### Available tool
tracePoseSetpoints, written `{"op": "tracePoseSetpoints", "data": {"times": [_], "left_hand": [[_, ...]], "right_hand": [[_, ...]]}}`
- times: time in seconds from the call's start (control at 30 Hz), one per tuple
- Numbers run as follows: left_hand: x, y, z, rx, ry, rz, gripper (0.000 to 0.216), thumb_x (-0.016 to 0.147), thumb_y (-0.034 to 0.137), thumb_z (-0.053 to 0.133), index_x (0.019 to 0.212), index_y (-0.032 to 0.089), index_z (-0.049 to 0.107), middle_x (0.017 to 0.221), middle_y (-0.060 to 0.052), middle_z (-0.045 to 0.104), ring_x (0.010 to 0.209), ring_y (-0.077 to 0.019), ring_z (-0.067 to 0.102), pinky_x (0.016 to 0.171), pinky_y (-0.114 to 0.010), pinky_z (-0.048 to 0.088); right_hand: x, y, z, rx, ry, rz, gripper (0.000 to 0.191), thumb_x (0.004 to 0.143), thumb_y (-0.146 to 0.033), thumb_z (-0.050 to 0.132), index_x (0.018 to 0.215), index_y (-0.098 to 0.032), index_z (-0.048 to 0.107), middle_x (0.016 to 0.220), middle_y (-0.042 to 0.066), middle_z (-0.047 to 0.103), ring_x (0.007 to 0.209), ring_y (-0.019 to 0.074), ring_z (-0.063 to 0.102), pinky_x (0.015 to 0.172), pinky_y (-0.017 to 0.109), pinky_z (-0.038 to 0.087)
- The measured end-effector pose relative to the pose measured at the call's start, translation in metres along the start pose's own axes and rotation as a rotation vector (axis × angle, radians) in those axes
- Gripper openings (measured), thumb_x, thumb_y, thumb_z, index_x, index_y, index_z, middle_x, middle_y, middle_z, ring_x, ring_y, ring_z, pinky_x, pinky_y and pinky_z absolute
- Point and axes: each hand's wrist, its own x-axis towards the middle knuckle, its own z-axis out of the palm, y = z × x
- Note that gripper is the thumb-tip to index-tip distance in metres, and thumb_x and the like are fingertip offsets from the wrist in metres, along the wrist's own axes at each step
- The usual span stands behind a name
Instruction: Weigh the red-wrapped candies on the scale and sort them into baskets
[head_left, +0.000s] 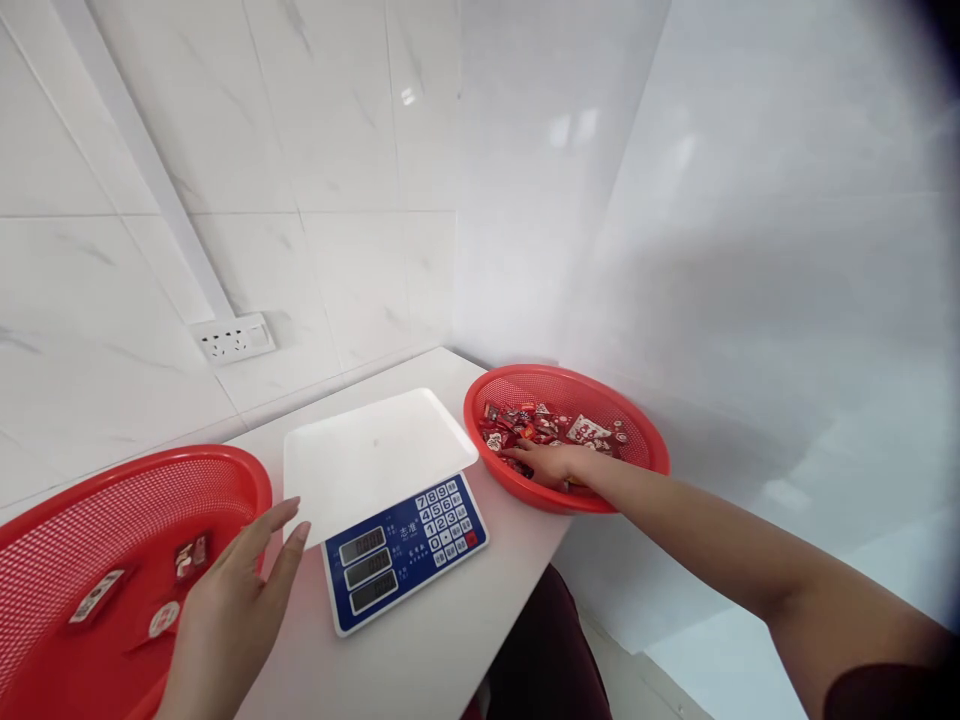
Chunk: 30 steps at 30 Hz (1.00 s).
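My left hand (244, 590) hangs in front of the left red basket (247, 470), its thumb and fingers apart and nothing between them. Its fingertips are by the left edge of the white weighing tray (375, 455), which sits bare on a blue and white digital scale (409, 550). My right hand (546, 462) reaches into the right red basket (645, 425). Its fingers stretch out over small red wrapped packets (525, 420), and some fingertips are hidden among them. A lighter packet (587, 430) lies beside that hand. In the left basket are a few small packets (96, 597).
Both baskets and the scale stand on a white table (442, 660) pushed into a corner. White tiled wall (360, 280) rises behind, with a power socket (232, 338) low on the left. A smooth pale wall (750, 300) closes off the right.
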Motion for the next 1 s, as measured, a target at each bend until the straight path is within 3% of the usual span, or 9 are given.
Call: {"op": "tracePoseSetpoints", "data": {"times": [0.17,0.33,0.43,0.63,0.8,1.0], "left_hand": [[0.001,0.027,0.015,-0.081,-0.164,0.005,0.043,0.077,0.054,0.046,0.106,0.025,0.061,0.104,-0.005,0.069,0.082,-0.0234,0.068,0.064,-0.03,0.055],[-0.001,0.031,0.022,-0.234,-0.243,-0.013,0.043,0.076,0.054,0.048,0.104,0.023,0.06,0.102,-0.006,0.069,0.094,-0.0231,0.065,0.073,-0.03,0.055],[-0.003,0.032,0.024,-0.283,-0.267,-0.013,0.04,0.076,0.052,0.049,0.102,0.023,0.06,0.099,-0.006,0.07,0.093,-0.0225,0.065,0.076,-0.03,0.054],[-0.006,0.033,0.025,-0.282,-0.287,-0.015,0.039,0.076,0.052,0.05,0.1,0.024,0.063,0.095,-0.005,0.071,0.091,-0.0238,0.066,0.072,-0.032,0.055],[-0.009,0.035,0.023,-0.329,-0.335,-0.047,0.038,0.076,0.051,0.05,0.102,0.024,0.062,0.096,-0.004,0.07,0.093,-0.0228,0.064,0.077,-0.033,0.053],[-0.012,0.039,0.019,-0.451,-0.354,-0.081,0.034,0.077,0.046,0.053,0.102,0.024,0.061,0.097,-0.005,0.069,0.096,-0.0228,0.063,0.08,-0.035,0.051]], "right_hand": [[0.005,0.001,-0.003,0.037,0.132,-0.017,0.036,0.062,-0.012,0.064,0.096,-0.023,0.065,0.105,0.008,0.065,0.084,0.0238,0.063,0.068,0.028,0.047],[0.003,0.018,-0.025,0.165,0.324,0.015,0.021,0.071,-0.013,0.059,0.091,-0.02,0.062,0.095,0.007,0.066,0.088,0.0238,0.06,0.074,0.03,0.045],[0.002,0.024,-0.033,0.292,0.423,0.061,0.019,0.074,-0.018,0.059,0.093,-0.017,0.059,0.099,0.007,0.064,0.087,0.0222,0.059,0.072,0.03,0.048],[0.003,0.018,-0.041,0.609,0.52,0.141,0.029,0.077,-0.028,0.056,0.103,-0.017,0.05,0.107,0.01,0.059,0.078,0.0191,0.061,0.053,0.027,0.053],[0.012,-0.018,-0.046,0.813,0.514,0.076,0.024,0.077,-0.029,0.058,0.097,-0.02,0.047,0.107,0.008,0.059,0.082,0.0187,0.062,0.055,0.027,0.056],[0.039,-0.098,-0.034,0.915,0.334,-0.131,0.013,0.085,-0.026,0.05,0.096,-0.022,0.045,0.098,0.004,0.061,0.081,0.0139,0.062,0.061,0.027,0.057]]}}
